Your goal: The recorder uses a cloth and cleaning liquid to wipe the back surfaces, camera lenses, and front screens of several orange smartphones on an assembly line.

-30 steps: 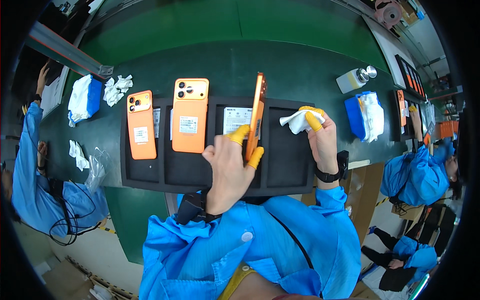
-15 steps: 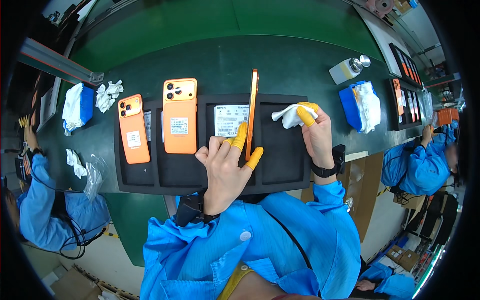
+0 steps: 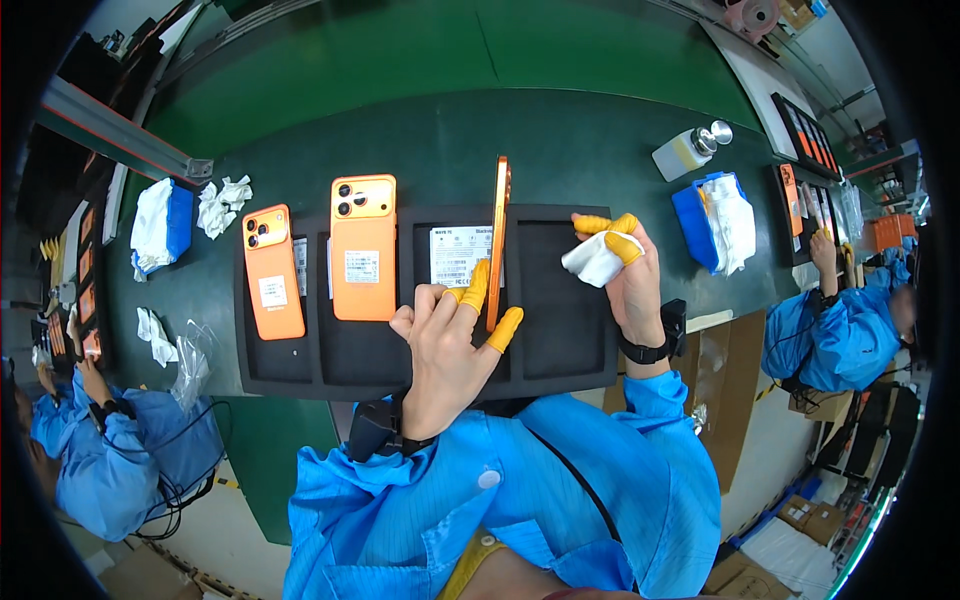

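1. The left hand grips an orange phone between yellow-covered fingers and thumb; the phone is turned so that its narrow side faces up.
2. That phone is over the black tray, by the divider between the third and fourth compartments from the left.
3. The right hand pinches a folded white cloth between covered thumb and fingers, over the right part of the tray, apart from the phone.
4. Two more phones, a slightly slanted one and a straighter one, lie back up on the tray's left half, each with a white sticker.
5. A printed sheet lies in the third compartment, partly behind the left hand's fingers and the phone.
6. On the desk, a blue bin of white cloths stands to the right, near a bottle.
7. To the left are another blue bin, crumpled cloths and a clear plastic bag.
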Demonstrator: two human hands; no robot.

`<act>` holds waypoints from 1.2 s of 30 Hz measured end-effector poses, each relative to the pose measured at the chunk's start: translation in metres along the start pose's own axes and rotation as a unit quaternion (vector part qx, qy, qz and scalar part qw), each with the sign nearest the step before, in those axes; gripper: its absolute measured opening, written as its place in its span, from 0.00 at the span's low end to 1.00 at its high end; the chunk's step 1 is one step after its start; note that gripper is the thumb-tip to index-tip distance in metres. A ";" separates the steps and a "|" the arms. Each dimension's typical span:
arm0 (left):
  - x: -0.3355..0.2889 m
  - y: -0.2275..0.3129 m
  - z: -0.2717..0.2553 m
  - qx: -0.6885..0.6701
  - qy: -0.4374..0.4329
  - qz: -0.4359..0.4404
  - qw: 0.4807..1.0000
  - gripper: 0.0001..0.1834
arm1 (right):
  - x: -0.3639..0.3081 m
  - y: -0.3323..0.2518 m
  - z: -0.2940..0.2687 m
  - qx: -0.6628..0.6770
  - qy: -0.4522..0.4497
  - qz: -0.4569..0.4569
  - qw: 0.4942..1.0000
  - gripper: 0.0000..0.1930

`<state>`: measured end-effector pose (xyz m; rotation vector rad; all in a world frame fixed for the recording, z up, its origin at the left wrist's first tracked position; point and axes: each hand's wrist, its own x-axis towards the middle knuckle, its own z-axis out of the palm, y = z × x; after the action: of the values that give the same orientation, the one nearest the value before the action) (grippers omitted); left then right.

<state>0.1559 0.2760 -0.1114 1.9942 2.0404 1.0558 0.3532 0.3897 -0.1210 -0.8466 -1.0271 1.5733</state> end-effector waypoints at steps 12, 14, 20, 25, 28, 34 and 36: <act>-0.012 -0.006 0.020 0.220 0.118 0.108 0.962 0.13 | 0.001 0.006 -0.005 -0.057 -0.021 0.001 0.998 0.04; -0.017 -0.004 0.022 0.274 0.036 0.110 0.955 0.16 | 0.002 0.006 -0.005 -0.056 -0.020 0.003 0.998 0.04; -0.009 -0.026 -0.022 0.165 0.004 -0.065 0.984 0.24 | -0.002 0.009 -0.007 -0.036 -0.009 -0.020 0.999 0.07; 0.004 -0.066 -0.035 0.292 0.071 -0.153 0.942 0.30 | -0.002 0.008 -0.001 -0.135 -0.049 -0.017 0.989 0.08; 0.009 -0.072 -0.029 0.284 0.026 -0.174 0.943 0.33 | 0.000 0.008 0.001 -0.180 -0.053 -0.035 0.982 0.08; 0.008 -0.075 -0.037 0.304 0.030 -0.153 0.940 0.33 | -0.019 0.011 -0.001 -0.381 -0.043 -0.080 0.920 0.08; 0.010 -0.071 -0.038 0.302 0.011 -0.147 0.942 0.32 | -0.021 0.007 0.006 -0.500 -0.040 -0.141 0.853 0.11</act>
<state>0.0746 0.2767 -0.1167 1.7868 2.8093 0.4196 0.3498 0.3675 -0.1250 -1.2276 -1.9864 0.7462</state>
